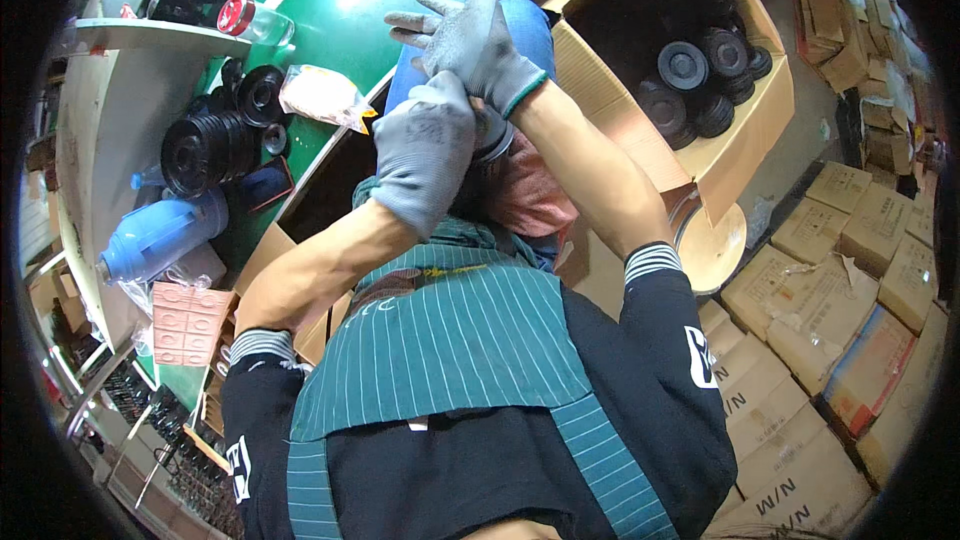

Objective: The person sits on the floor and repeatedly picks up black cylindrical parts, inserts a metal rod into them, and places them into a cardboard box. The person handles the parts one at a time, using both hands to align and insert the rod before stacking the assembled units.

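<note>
Open carton (622, 112) sat off the lap's (530, 28) right edge. Right grip (482, 48) was spread wide; left grip (425, 155) curled at its heel, couldn't tell holding what. Black round part (493, 140) was over the lap, just right of left grip, the nearer; long axis hidden.

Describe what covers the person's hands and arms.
The left hand and right hand wear grey gloves; the right glove has a green edge, the left dark print. Forearms are bare below black sleeves with striped cuffs and white patches.
</note>
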Action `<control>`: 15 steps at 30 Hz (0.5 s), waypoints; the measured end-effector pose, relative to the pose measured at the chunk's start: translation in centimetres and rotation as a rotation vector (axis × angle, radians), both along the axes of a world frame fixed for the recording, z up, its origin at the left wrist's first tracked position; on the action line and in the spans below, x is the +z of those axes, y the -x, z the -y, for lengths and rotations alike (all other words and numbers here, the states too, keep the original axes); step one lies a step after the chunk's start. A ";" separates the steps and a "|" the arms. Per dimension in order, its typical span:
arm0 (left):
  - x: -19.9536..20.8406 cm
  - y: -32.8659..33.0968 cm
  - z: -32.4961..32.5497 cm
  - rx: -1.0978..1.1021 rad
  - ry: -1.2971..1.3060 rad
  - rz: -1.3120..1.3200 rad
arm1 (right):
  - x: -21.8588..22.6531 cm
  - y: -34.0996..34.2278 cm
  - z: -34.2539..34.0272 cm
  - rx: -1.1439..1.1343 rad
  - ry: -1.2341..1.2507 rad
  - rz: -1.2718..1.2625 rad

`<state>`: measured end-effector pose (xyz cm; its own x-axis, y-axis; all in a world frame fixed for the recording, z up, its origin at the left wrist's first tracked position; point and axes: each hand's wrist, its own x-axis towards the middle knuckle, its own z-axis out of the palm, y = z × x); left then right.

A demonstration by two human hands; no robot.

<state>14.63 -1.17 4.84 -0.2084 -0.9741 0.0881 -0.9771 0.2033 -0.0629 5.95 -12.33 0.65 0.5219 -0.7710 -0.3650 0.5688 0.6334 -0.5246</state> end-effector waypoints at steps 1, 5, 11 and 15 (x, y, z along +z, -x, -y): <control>-0.3 -0.7 0.2 -0.022 0.032 -0.049 | 0.5 0.2 0.1 -0.014 0.028 0.022; 0.7 -2.4 0.1 -0.033 -0.025 -0.046 | -1.6 5.7 -1.3 -0.446 0.376 -0.022; 2.4 -2.2 -0.4 -0.075 -0.126 -0.061 | -6.5 4.9 -2.2 -0.260 -0.079 0.220; 2.7 -1.8 -0.1 -0.044 -0.178 -0.059 | -10.6 2.8 0.5 -0.058 -0.221 0.867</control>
